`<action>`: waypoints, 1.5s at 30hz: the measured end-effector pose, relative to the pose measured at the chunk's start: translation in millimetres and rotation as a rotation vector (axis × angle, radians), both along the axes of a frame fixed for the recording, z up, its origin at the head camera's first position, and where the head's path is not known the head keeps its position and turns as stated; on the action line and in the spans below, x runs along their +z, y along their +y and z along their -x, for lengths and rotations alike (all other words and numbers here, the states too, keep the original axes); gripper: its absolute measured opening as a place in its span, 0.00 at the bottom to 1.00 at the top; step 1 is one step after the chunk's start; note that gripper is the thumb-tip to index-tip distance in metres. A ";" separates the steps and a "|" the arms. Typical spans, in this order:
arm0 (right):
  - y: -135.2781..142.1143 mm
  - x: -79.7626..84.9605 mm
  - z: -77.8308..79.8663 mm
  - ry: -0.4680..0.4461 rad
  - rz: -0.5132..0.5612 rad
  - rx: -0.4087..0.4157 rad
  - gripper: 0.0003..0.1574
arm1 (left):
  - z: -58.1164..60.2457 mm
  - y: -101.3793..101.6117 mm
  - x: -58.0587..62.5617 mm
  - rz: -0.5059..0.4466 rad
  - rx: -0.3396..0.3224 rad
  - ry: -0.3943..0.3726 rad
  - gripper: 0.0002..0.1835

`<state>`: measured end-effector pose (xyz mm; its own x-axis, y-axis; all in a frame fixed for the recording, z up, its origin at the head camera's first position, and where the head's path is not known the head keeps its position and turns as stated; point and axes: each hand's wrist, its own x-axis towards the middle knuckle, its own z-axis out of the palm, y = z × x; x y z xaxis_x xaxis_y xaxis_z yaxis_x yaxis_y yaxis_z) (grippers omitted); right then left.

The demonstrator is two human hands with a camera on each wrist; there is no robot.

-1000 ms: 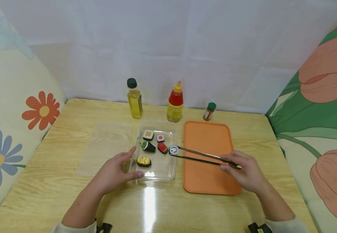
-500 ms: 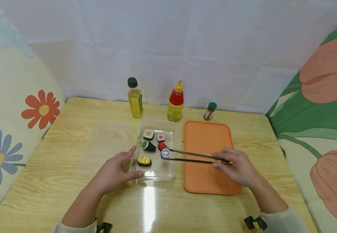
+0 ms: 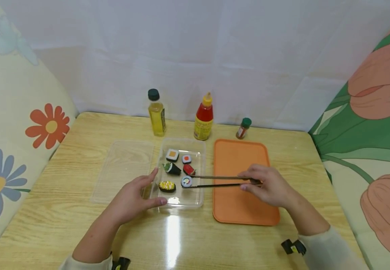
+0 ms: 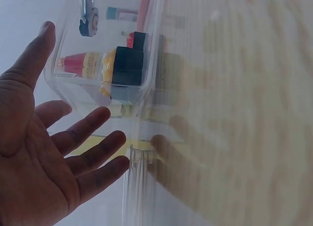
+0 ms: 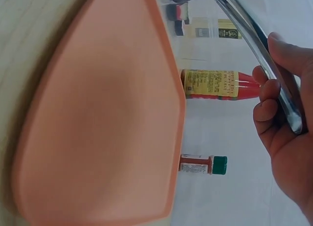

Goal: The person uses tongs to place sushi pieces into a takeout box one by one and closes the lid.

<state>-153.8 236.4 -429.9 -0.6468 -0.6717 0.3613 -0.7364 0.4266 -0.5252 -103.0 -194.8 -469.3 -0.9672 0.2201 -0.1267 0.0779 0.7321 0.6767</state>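
Observation:
My right hand (image 3: 269, 186) grips metal tongs (image 3: 222, 177) above an orange tray (image 3: 235, 210). Between the tongs' tips is a round sushi roll (image 3: 186, 181) with a coloured centre, over the clear plastic box (image 3: 195, 205); whether it touches the box floor I cannot tell. Inside lie a corn-topped sushi (image 3: 167, 186), a dark hand roll (image 3: 172, 168), a red-topped sushi (image 3: 189, 170) and two white-rimmed rolls, one orange-centred (image 3: 172, 155), one red-centred (image 3: 186, 159). My left hand (image 3: 127, 200) rests with spread fingers and thumb at the box's left side.
A clear flat lid (image 3: 124, 157) lies left of the box. Along the back stand an oil bottle (image 3: 157, 118), a red sauce bottle (image 3: 203, 120) and a small green-capped jar (image 3: 243, 128). A white cloth (image 3: 181, 56) hangs behind the wooden table (image 3: 141, 243).
My right hand has moved left with the tongs, carrying the round sushi roll from the box's right edge to beside the red-topped sushi. The left hand has stayed in place.

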 end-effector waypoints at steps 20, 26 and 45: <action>-32.0 53.7 38.0 -0.028 -0.313 0.129 0.16 | 2.0 2.7 4.7 0.009 -0.007 0.005 0.61; -51.0 68.4 41.9 -0.039 -0.452 0.116 0.16 | 2.5 2.3 4.5 0.012 -0.009 -0.003 0.60; -91.2 86.3 38.4 0.017 -0.713 0.054 0.14 | 1.6 3.0 6.9 0.018 -0.006 0.003 0.60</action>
